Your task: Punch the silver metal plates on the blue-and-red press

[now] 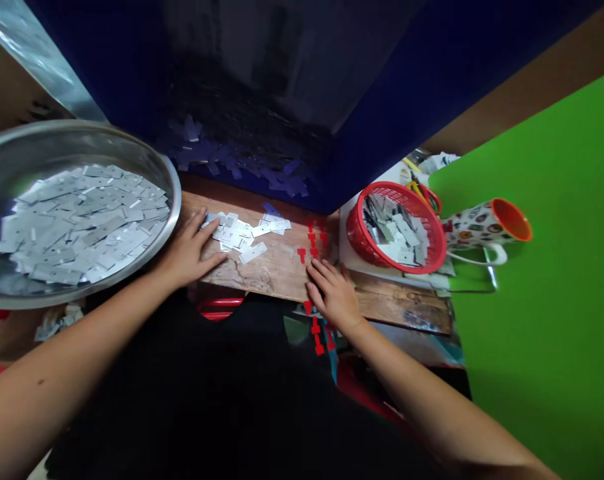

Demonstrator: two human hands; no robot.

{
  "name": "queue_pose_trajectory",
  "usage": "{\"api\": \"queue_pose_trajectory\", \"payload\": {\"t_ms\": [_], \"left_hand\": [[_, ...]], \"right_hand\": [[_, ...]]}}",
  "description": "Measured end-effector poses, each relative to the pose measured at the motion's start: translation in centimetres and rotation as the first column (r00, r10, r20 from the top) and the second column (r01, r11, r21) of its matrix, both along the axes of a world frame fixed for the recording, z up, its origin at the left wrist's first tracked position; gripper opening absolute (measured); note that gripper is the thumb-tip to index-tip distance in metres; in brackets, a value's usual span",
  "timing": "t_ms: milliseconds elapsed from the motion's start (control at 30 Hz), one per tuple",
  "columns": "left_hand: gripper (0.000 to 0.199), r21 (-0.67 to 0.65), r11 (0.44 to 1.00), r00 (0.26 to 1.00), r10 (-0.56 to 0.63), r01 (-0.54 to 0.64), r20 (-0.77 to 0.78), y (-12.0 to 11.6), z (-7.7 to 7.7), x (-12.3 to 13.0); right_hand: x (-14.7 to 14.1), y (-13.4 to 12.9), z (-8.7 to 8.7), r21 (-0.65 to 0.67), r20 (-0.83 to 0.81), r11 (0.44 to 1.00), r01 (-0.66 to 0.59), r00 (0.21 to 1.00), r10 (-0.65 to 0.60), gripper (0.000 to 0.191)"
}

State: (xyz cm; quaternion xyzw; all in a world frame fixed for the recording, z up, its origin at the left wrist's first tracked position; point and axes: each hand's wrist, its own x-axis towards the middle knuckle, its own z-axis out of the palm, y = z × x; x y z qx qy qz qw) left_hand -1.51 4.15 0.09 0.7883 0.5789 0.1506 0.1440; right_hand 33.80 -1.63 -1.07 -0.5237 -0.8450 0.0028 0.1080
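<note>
A loose pile of small, flat metal plates (235, 233), some with holes, lies on a wooden board (282, 273). My left hand (189, 250) rests at the pile's left side, fingers spread and fingertips against the nearest plates. It holds nothing that I can see. Farther right, my right hand (335, 293) lies on the board's near edge with its fingers stretched out and nothing in them. Small red T-shaped marks (302, 255) show around that hand; I cannot tell what they are.
On the left stands a large steel bowl (175, 180) full of similar plates. To the right are a red plastic basket (355, 233) of plates, a patterned mug (475, 223) lying tilted, and scissors (422, 193). A dark blue machine housing (372, 140) rises behind the board, with plates inside.
</note>
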Motion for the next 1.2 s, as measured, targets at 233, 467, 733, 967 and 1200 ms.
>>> {"api": "queue_pose_trajectory", "payload": {"t_ms": [233, 467, 733, 967, 1200], "left_hand": [[0.068, 0.016, 1.000, 0.995, -0.007, 0.006, 0.098, -0.04, -0.17, -0.40], [0.061, 0.054, 0.998, 0.990, -0.048, 0.042, 0.130, 0.03, -0.12, -0.32], [0.057, 0.035, 0.999, 0.962, -0.035, 0.027, 0.271, 0.19, -0.40, -0.57], [0.047, 0.059, 0.998, 0.909, -0.025, 0.001, 0.415, -0.22, -0.54, -0.87], [0.044, 0.077, 0.997, 0.914, -0.011, -0.022, 0.405, -0.49, -0.47, -0.94]], "right_hand": [[-0.42, -0.47, -0.35, 0.103, -0.002, 0.994, 0.036, 0.999, -0.036, 0.031], [-0.76, -0.70, -0.03, 0.118, 0.032, 0.986, 0.118, 0.992, -0.122, 0.027], [-0.87, -0.23, -0.08, 0.098, 0.074, 0.989, 0.109, 0.990, -0.116, 0.029], [-0.83, -0.13, -0.02, 0.087, 0.067, 0.989, 0.117, 0.990, -0.123, 0.028], [-0.52, 0.00, 0.08, 0.070, -0.002, 0.993, 0.098, 0.995, -0.098, 0.029]]}}
